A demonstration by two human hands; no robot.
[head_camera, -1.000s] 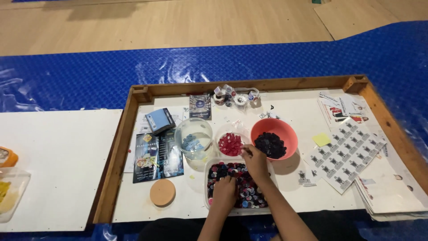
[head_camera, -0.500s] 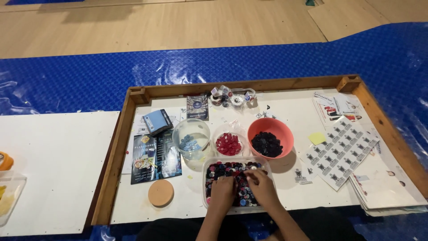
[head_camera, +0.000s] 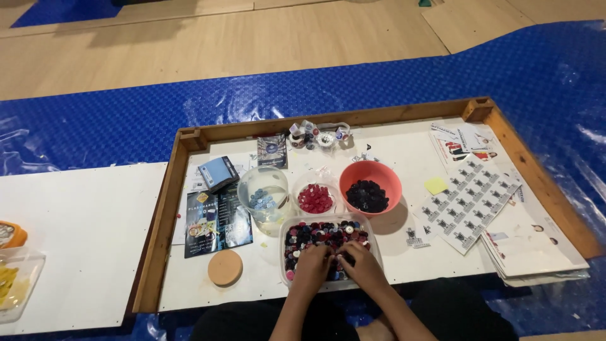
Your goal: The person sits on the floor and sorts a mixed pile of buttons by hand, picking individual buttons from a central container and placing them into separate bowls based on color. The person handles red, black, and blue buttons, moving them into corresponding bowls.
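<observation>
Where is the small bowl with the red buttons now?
In the head view, the small clear bowl of red buttons stands near the tray's middle, between the clear cup of blue buttons and the orange bowl, just beyond the mixed-button container.

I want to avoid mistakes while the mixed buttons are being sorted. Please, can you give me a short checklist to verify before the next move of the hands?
1. Both hands in the mixed tray: ok. The left hand and right hand rest on the buttons in the clear tray.
2. A button held in the fingers: cannot tell, too small to see.
3. Orange bowl with dark buttons open and beside the tray: ok.
4. Small clear dish of red buttons open, apart from the tray: ok.
5. Clear jar with blue buttons upright: ok.
6. Loose buttons spilled on the white board: cannot tell.
</observation>
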